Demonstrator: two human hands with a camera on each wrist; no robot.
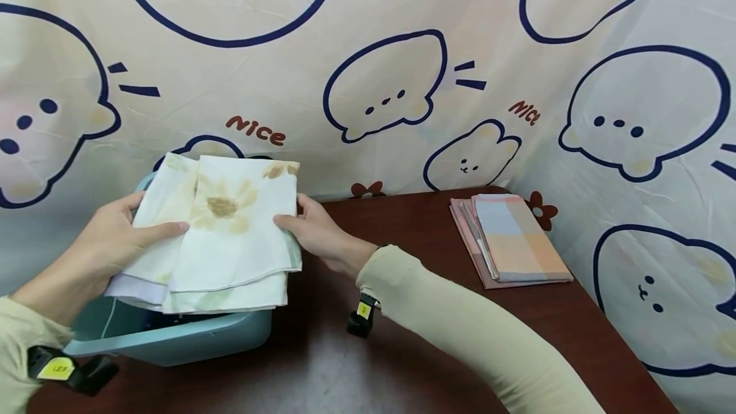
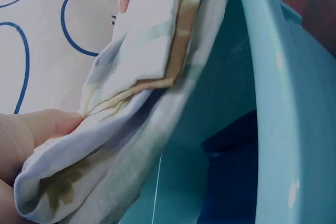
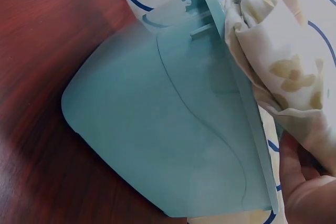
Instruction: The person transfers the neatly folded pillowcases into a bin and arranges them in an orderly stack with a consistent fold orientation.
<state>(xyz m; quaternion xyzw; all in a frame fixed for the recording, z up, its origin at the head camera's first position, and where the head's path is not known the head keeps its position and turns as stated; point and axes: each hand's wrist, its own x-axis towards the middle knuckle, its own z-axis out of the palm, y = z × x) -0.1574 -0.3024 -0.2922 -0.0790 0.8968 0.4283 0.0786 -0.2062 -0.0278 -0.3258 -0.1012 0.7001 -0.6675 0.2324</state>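
Note:
A folded white cloth (image 1: 238, 241) with a tan flower print spans both hands above a teal plastic bin (image 1: 190, 340). My left hand (image 1: 117, 235) grips its left side, thumb on top and fingers underneath. On the opposite side, my right hand (image 1: 322, 232) pinches the edge between thumb and fingers. In the left wrist view the cloth (image 2: 142, 40) shows several stacked layers, with a brown-edged fold in the middle. Dark blue fabric (image 2: 231, 171) lies inside the bin. The cloth hides much of the bin's opening in the head view.
A stack of folded checked cloths (image 1: 517, 238), pink, blue and orange, lies at the right of the dark brown table (image 1: 391, 350). A patterned curtain (image 1: 391, 5) hangs right behind the table. The bin's outer wall (image 3: 157, 129) has a curved line along it.

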